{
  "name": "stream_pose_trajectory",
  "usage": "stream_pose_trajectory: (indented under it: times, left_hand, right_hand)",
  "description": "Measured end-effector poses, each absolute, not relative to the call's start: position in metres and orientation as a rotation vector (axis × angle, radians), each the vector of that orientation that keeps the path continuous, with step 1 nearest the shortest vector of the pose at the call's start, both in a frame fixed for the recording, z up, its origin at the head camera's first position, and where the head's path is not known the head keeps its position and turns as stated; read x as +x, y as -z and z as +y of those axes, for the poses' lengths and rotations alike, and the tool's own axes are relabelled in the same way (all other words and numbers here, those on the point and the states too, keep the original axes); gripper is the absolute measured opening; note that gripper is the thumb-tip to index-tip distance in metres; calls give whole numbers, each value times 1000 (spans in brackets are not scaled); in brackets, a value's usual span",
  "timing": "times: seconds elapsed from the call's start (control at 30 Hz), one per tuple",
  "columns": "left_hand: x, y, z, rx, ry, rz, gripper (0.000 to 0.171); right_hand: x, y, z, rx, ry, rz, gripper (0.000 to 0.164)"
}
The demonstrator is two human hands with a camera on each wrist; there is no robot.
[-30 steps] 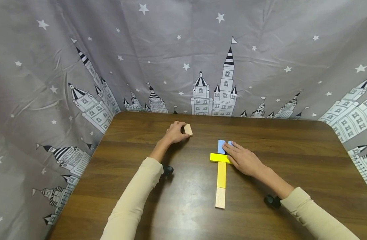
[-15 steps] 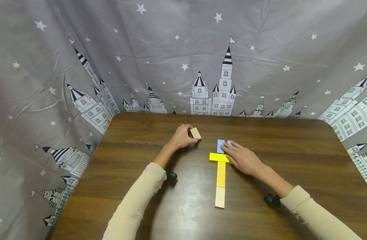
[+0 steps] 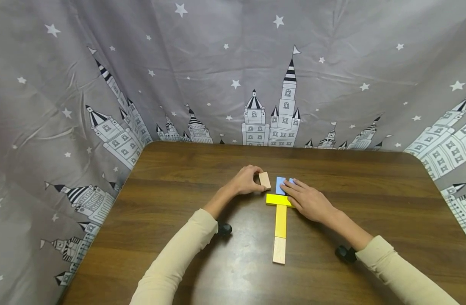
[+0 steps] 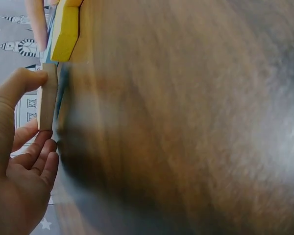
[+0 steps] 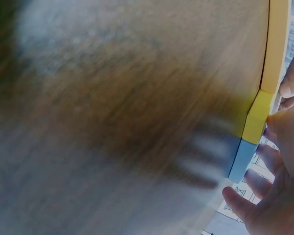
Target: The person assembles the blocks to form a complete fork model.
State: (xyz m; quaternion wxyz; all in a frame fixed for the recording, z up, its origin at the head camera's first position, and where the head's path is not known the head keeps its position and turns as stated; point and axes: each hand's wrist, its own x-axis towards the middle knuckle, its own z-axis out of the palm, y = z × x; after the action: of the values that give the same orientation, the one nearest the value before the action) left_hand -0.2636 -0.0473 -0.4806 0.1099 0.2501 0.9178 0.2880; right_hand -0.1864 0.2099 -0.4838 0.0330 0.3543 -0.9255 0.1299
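Observation:
My left hand (image 3: 246, 180) pinches a plain wooden block (image 3: 264, 181) between thumb and fingertips, just left of the blue pieces. The left wrist view shows this block (image 4: 48, 98) on edge, close to a yellow block's end. Fairly straight fingers of my right hand (image 3: 311, 201) rest over a bright yellow crosswise block (image 3: 275, 199) and the blue blocks. One blue block (image 3: 280, 185) is mostly visible; a second blue block (image 3: 292, 180) is largely covered by fingers. Below the crosspiece run a deeper yellow block (image 3: 281, 222) and another plain wooden block (image 3: 279, 250), end to end.
A brown wood-grain table (image 3: 172, 182) carries everything. Behind it hangs a grey curtain (image 3: 225, 63) printed with castles and stars. Dark wrist cameras sit under both wrists, near the cuffs.
My left hand has moved right and toward me with the plain wooden block, bringing it near the blue blocks. The right hand has stayed in place on the arrangement.

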Motion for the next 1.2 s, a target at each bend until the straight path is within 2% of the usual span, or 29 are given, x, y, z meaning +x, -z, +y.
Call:
stream_pose_trajectory:
  times: [1.2]
  left_hand:
    - [-251,481,-40,757,-747,2666,55]
  right_hand:
    - [-187,484,210,1077,-415,-2876,48]
